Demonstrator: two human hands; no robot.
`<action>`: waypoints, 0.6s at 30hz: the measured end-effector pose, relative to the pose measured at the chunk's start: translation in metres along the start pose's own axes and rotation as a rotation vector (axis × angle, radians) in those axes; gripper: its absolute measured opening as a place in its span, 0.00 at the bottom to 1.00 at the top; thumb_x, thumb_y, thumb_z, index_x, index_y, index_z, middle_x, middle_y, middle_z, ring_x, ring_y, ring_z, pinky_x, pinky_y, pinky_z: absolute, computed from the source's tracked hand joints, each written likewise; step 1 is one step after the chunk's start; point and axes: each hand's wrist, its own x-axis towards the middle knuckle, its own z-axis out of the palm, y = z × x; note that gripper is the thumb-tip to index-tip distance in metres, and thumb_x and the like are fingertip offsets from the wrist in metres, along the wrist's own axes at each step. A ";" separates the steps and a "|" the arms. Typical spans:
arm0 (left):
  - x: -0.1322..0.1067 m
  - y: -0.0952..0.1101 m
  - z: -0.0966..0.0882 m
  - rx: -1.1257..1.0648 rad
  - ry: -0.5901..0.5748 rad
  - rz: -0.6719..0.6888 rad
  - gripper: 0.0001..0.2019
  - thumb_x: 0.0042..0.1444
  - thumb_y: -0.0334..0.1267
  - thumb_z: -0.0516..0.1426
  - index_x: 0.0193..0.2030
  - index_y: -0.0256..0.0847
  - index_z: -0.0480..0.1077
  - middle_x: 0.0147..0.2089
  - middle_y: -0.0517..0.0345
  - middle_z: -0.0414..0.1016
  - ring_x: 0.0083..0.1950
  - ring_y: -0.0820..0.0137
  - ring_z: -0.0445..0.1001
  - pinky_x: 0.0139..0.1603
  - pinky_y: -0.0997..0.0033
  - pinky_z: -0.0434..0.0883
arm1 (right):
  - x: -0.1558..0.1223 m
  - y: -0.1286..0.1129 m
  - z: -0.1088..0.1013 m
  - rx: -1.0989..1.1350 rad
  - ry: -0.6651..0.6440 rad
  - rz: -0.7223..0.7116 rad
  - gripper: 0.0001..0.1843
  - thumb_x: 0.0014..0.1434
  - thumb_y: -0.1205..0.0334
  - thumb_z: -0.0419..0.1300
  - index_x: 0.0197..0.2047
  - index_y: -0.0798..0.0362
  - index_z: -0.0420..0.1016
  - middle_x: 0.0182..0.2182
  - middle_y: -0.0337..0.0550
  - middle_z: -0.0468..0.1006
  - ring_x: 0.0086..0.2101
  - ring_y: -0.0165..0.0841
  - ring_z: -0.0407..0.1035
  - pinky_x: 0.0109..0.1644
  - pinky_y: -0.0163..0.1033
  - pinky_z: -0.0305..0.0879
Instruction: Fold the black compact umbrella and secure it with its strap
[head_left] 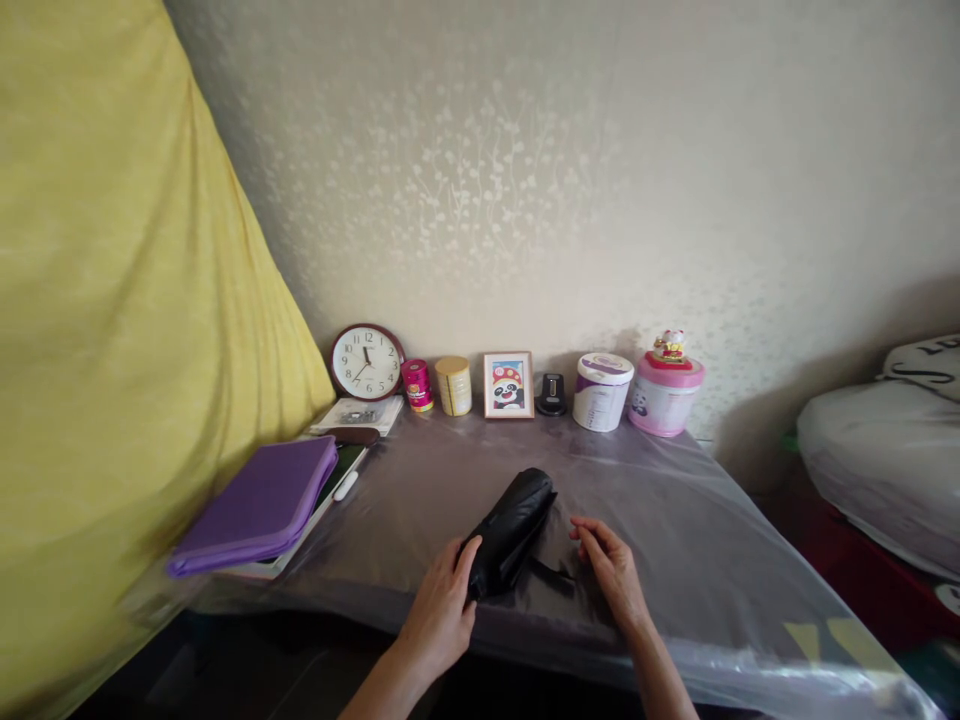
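Observation:
A folded black umbrella (pixel 511 530) lies at a slant just above or on the front of the table; I cannot tell if it touches the surface. My left hand (pixel 442 605) is closed around its near, lower end, thumb on top. Some fabric at its right side is loose, and a dark strap (pixel 553 574) sticks out toward the right. My right hand (pixel 611 570) hovers a short way to the right of the umbrella, apart from it. Its fingers are loosely bent with nothing visible between them.
A plastic-covered table (pixel 675 530) spreads before me. A purple folder (pixel 259 500) lies on books at left, beside a yellow curtain (pixel 150 300). Along the wall stand a clock (pixel 367 362), tins, a framed panda picture (pixel 508 386), a white tub (pixel 601 395) and a pink-lidded tub (pixel 666 400).

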 end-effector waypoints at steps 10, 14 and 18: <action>0.013 -0.021 -0.022 -0.211 -0.071 -0.210 0.29 0.50 0.35 0.49 0.61 0.41 0.56 0.48 0.51 0.65 0.49 0.67 0.67 0.53 0.69 0.62 | 0.000 0.003 0.001 -0.015 -0.005 0.012 0.23 0.51 0.45 0.56 0.40 0.54 0.75 0.29 0.42 0.75 0.25 0.31 0.65 0.31 0.35 0.62; 0.013 -0.027 -0.029 -0.204 -0.077 -0.243 0.26 0.54 0.40 0.47 0.60 0.38 0.57 0.48 0.50 0.67 0.48 0.67 0.68 0.52 0.69 0.62 | 0.000 0.002 0.002 -0.039 -0.013 0.003 0.23 0.51 0.44 0.56 0.40 0.54 0.76 0.29 0.42 0.75 0.25 0.31 0.66 0.32 0.36 0.64; 0.009 -0.028 -0.025 -0.068 0.028 -0.263 0.28 0.58 0.41 0.43 0.64 0.34 0.48 0.49 0.44 0.63 0.49 0.63 0.67 0.51 0.63 0.62 | 0.000 0.001 0.002 -0.059 -0.007 0.005 0.23 0.50 0.44 0.56 0.40 0.53 0.76 0.29 0.43 0.76 0.25 0.32 0.67 0.32 0.36 0.65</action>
